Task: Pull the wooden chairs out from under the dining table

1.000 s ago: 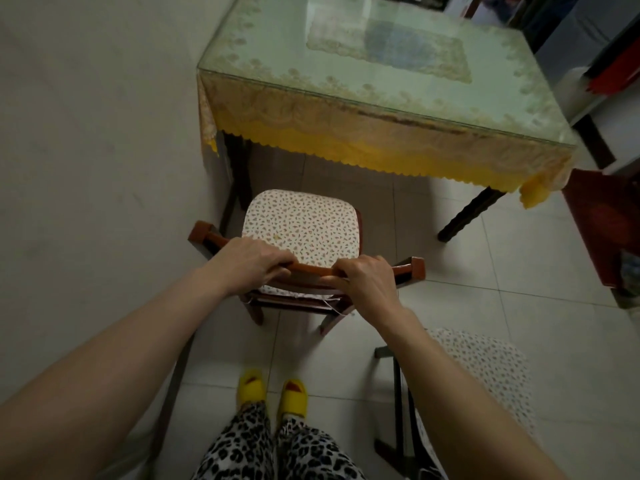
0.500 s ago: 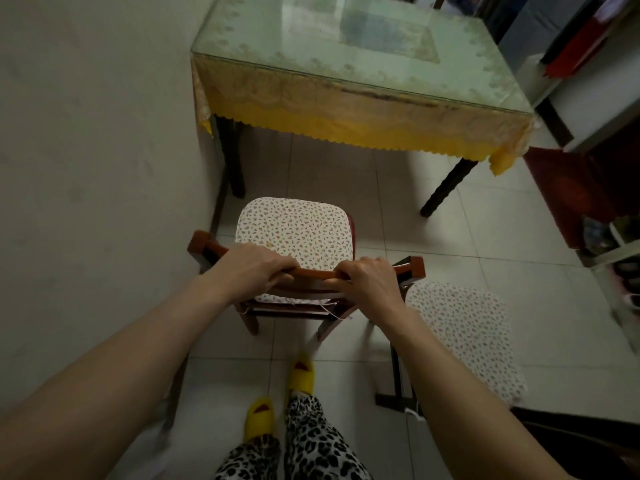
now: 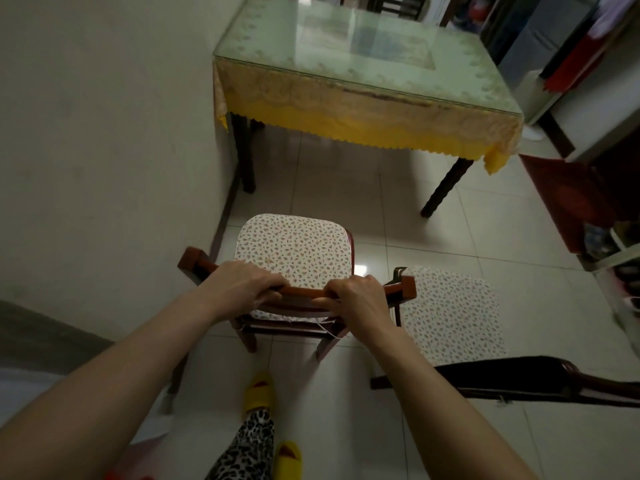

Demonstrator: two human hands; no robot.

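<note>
A wooden chair (image 3: 294,247) with a floral seat cushion stands on the tiled floor, well clear of the dining table (image 3: 363,77). My left hand (image 3: 242,282) and my right hand (image 3: 360,296) both grip its reddish top rail, left and right of the middle. A second chair (image 3: 450,313) with the same cushion stands just to the right, its dark backrest low in the frame. The table has a glass top over a yellow lace cloth and dark legs.
A plain wall (image 3: 104,133) runs along the left, close to the held chair. A dark red mat (image 3: 571,188) and a low shelf with shoes (image 3: 620,251) lie at the right. My feet in yellow slippers (image 3: 259,389) stand behind the chair.
The held chair has come further back from the table, widening the gap of floor. I have stepped back, and the second chair now shows fully on the right.
</note>
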